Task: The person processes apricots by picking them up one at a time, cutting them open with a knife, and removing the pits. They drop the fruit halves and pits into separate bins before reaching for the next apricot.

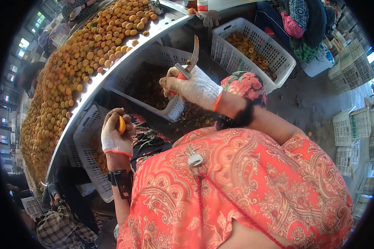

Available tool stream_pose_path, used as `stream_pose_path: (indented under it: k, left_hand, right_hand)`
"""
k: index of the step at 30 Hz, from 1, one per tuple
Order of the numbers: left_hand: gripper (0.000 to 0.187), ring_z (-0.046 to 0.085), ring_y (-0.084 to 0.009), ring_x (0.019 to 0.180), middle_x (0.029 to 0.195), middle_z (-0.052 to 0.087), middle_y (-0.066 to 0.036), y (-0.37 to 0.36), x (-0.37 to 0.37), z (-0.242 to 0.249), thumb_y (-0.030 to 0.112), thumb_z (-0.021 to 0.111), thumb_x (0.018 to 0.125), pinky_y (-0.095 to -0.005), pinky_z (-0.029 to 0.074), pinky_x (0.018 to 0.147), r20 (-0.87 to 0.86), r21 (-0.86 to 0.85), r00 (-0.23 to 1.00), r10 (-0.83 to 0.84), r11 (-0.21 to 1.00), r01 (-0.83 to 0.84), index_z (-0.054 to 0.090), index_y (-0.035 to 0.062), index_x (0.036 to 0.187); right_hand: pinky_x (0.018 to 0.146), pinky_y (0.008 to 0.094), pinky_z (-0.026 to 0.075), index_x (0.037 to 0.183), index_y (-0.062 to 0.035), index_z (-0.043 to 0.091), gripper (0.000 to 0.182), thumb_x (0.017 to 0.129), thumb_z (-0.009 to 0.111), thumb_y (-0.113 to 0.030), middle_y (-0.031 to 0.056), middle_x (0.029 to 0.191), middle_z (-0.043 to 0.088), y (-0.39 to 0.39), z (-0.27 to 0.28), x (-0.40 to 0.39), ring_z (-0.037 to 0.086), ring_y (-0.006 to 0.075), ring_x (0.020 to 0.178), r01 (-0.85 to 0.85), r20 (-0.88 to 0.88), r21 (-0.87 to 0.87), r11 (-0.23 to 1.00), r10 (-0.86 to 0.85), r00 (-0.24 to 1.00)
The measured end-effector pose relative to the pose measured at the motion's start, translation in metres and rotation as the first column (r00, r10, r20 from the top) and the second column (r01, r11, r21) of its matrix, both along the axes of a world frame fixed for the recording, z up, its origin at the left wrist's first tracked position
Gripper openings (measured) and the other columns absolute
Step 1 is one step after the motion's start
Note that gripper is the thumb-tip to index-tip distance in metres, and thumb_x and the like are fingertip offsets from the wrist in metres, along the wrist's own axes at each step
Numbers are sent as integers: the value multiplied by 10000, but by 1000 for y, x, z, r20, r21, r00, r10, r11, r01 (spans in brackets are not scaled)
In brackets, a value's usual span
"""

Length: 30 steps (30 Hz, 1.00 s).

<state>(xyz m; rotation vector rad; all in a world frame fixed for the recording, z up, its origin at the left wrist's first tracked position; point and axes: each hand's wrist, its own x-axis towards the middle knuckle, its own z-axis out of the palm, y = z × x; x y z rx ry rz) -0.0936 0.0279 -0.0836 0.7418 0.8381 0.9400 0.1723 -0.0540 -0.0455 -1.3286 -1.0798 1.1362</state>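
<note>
My left hand [113,135], in a soiled white knit glove, is closed around a piece of orange apricot [122,124]. It is above the rim of a white crate [85,151] that has orange fruit pieces inside. My right hand [197,86], gloved the same way, grips a curved knife [194,52] with its blade pointing up. Red handle parts and a short metal piece [183,71] show at the fingers. Below this hand is another pale crate [170,110] with a dark heap inside, perhaps fruit pits.
Whole apricots [87,58] cover the curved metal-edged table [164,25] on the left. A white crate [232,25] of apricot pieces stands at upper right, near a seated person [305,25]. Stacked crates [351,124] line the right side. Scraps litter the floor.
</note>
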Motion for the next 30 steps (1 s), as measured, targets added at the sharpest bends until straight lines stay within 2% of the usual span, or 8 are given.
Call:
stream_pose_path:
  k: [17, 19, 23, 30]
  left_hand:
    - [215, 564, -155, 687, 857, 636, -88, 0, -6, -8, 200, 629, 952, -250, 477, 594, 28, -61, 999, -23, 998, 25, 634, 30, 1083]
    - [155, 564, -145, 682, 812, 618, -79, -5, 0, -1, 154, 569, 977, -241, 433, 545, -26, -112, 999, 47, 992, -50, 622, 21, 1037]
    - [162, 559, -147, 675, 814, 619, -81, -5, 1, -1, 160, 568, 979, -241, 433, 544, -23, -102, 997, 67, 992, -69, 620, 18, 1039]
    - [193, 568, -159, 689, 840, 622, -98, -2, -2, -4, 172, 621, 954, -261, 469, 597, 3, -86, 1000, 13, 996, -13, 629, 17, 1070]
  right_hand:
    - [533, 253, 443, 799, -45, 677, 282, 927, 686, -296, 24, 676, 666, 8, -6, -9, 580, 80, 588, 3, 59, -25, 1000, -1, 998]
    - [531, 252, 441, 799, -45, 678, 283, 925, 689, -298, 23, 675, 666, 9, -5, -9, 578, 80, 584, 1, 69, -20, 1000, 1, 998]
    - [522, 255, 441, 817, -48, 679, 280, 923, 693, -307, 21, 672, 664, 8, -3, -11, 581, 81, 584, -6, 48, -36, 999, 8, 999]
    - [521, 259, 445, 827, -44, 674, 280, 923, 693, -306, 22, 667, 659, 5, 1, -9, 585, 86, 587, 2, 47, -49, 999, 0, 999]
